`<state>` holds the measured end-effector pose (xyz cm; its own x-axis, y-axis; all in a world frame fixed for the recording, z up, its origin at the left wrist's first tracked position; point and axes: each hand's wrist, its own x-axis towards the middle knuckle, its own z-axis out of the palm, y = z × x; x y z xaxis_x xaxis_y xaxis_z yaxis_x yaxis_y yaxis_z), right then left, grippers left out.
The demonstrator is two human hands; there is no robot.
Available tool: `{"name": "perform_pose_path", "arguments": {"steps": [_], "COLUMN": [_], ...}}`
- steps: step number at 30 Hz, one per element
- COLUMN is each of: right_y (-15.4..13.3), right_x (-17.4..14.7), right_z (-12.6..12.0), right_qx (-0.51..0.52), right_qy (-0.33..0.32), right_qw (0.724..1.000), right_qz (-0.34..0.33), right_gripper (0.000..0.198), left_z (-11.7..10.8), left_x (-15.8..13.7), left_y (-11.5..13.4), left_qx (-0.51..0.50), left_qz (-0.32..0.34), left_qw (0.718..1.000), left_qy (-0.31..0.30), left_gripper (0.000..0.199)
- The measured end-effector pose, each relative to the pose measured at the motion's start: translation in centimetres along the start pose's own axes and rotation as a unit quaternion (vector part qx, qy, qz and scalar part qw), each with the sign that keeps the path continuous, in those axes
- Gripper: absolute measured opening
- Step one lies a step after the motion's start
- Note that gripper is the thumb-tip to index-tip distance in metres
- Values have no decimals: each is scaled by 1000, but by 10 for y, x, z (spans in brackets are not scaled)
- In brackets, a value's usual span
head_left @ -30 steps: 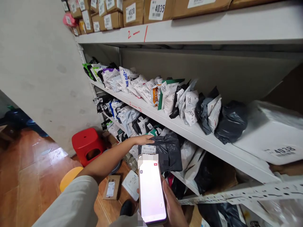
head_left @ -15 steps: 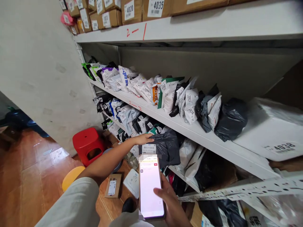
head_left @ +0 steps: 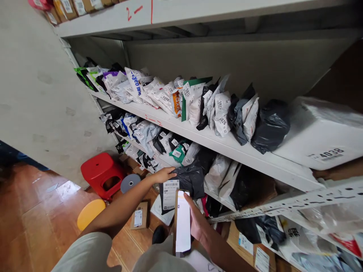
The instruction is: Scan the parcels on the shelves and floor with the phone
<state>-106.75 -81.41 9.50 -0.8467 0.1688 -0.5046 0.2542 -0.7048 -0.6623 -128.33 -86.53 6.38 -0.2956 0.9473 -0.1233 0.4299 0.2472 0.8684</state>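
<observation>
My left hand (head_left: 165, 175) is closed on the top edge of a black plastic mailer bag (head_left: 190, 180), which hangs in front of the lower shelf. A white shipping label (head_left: 171, 194) shows on the bag's left part. In my right hand (head_left: 195, 217) is a smartphone (head_left: 183, 223) with a bright, mostly white screen, held upright in front of the bag. The phone overlaps the bag's lower part, and my right thumb lies by the top of the screen. Just behind the bag, a green parcel (head_left: 178, 154) marked 5005 sits on the lower shelf.
White shelving (head_left: 198, 134) holds rows of labelled mailer bags, with a large white package (head_left: 320, 139) marked 4038 at the right. On the floor stand a red stool (head_left: 102, 172), a yellow round seat (head_left: 90, 214), a grey disc (head_left: 130, 184) and a small cardboard box (head_left: 139, 215).
The view has tilted down. The phone has turned and moved lower away from the bag, so more of the label shows. My right thumb has moved up the screen. My left hand still grips the bag.
</observation>
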Motion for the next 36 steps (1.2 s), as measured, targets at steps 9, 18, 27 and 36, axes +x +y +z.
{"name": "perform_pose_path", "arguments": {"steps": [9,18,27,36], "right_y": [10,13,-11,-14], "right_x": [-24,-19,-31,-33], "right_z": [-8,-1,21,21], "right_qx": [96,54,-25,-49], "right_qy": [-114,-7,8,57], "right_qw": [988,998,996,994], "right_qz": [52,-34,-80,-84], "right_gripper": [52,45,45,47], "left_z": [-5,-20,-32,-33], "left_x": [3,21,37,45], "left_y": [-10,-7,-1,-2], "left_qx": [-13,-46,-35,-5], "left_qz": [-8,-5,-42,-59], "left_qw": [1000,999,998,998], "left_qy": [23,0,-16,-14], "left_gripper": [26,38,33,36]}}
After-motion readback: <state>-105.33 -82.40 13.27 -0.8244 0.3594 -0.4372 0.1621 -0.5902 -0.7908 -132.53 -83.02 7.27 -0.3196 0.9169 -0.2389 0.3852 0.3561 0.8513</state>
